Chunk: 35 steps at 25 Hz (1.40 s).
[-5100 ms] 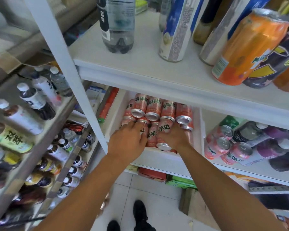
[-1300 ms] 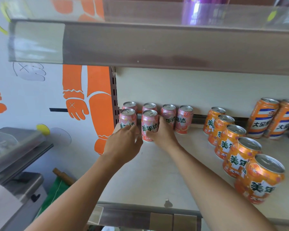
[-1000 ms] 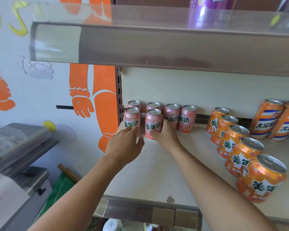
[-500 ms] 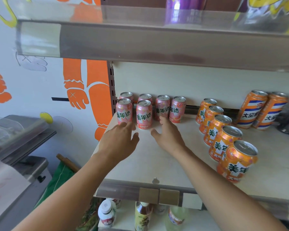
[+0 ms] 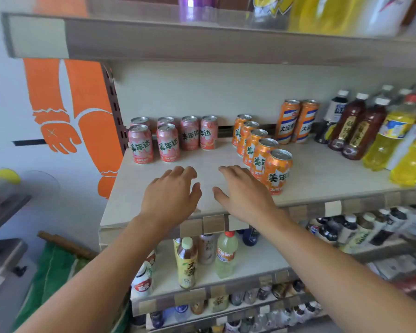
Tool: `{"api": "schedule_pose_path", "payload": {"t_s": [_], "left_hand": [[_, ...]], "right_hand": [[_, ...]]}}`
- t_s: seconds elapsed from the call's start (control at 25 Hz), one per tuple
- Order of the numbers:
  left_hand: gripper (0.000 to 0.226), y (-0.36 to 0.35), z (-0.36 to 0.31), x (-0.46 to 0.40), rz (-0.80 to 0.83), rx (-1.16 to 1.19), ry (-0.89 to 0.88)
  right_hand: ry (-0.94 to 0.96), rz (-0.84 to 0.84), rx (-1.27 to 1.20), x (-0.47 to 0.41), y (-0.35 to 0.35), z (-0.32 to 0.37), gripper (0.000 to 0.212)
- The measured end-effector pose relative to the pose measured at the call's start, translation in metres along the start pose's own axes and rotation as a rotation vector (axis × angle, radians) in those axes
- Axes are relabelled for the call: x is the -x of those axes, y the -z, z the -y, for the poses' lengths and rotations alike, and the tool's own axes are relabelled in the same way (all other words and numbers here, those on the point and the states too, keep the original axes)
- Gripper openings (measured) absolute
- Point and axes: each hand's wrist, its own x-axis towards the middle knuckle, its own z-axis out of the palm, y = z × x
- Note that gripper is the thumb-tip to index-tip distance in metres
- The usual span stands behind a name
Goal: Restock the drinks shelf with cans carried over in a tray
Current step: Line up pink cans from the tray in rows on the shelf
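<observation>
Six pink cans [image 5: 167, 140] are stood on the shelf [image 5: 202, 162]; left hand [image 5: 172, 197] and right hand [image 5: 244, 194] are spread, nothing gripped; room is left for more.

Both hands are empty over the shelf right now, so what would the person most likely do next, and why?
Probably reach back for more pink cans. Both the left hand and right hand are open, holding nothing, and the pink cans fill only the back-left corner of the shelf, with bare space in front. The tray is out of view.
</observation>
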Motion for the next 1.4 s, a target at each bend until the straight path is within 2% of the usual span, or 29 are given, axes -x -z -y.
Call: {"api": "schedule_pose_path", "payload": {"t_s": [0.16,0.4,0.64,0.96,1.16,1.4], "left_hand": [[0.034,-0.001,-0.042,0.027,0.002,0.059,-0.115],[0.031,-0.02,-0.136,0.056,0.096,0.105,-0.332],[0.037,-0.047,-0.293,0.082,0.151,0.157,-0.561],[0.03,-0.111,-0.462,0.137,0.309,0.301,-0.822],[0.033,-0.141,-0.527,0.139,0.358,0.391,-0.937],[0.033,-0.17,-0.587,0.127,0.404,0.511,-0.983]], "right_hand": [[-0.105,0.017,0.063,0.067,0.022,-0.013,0.055],[-0.227,-0.055,0.13,0.164,0.06,-0.066,0.051],[-0.462,-0.075,0.213,0.279,0.106,-0.165,0.05],[-0.786,0.0,0.269,0.433,0.14,-0.271,0.048],[-0.993,0.014,0.254,0.485,0.14,-0.316,0.045],[-1.264,0.025,0.26,0.508,0.138,-0.359,0.047]]}}
